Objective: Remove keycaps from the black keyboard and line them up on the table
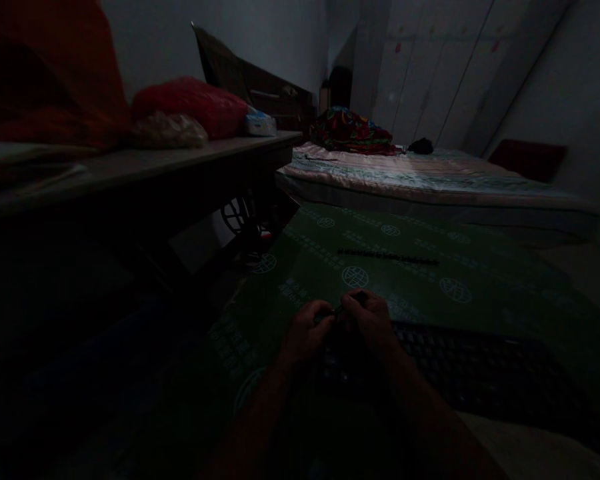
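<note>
The room is very dim. My left hand (pixel 307 328) and my right hand (pixel 371 318) meet low in the middle, over a green printed sheet (pixel 480 273) spread on the floor. Both hands have their fingers curled and pinched around a small dark thing between them that I cannot make out. Just beyond the hands a long thin dark strip (pixel 387 256) lies flat on the green sheet. A dark crate-like grid (pixel 460 363) sits right of my right wrist.
A low table (pixel 190 160) on the left carries a red bag (pixel 195 103), a clear bag (pixel 167 130) and a small box (pixel 260 123). A sewing-machine treadle (pixel 243 217) stands under it. A mattress (pixel 430 177) with a colourful cloth bundle (pixel 353 131) lies beyond.
</note>
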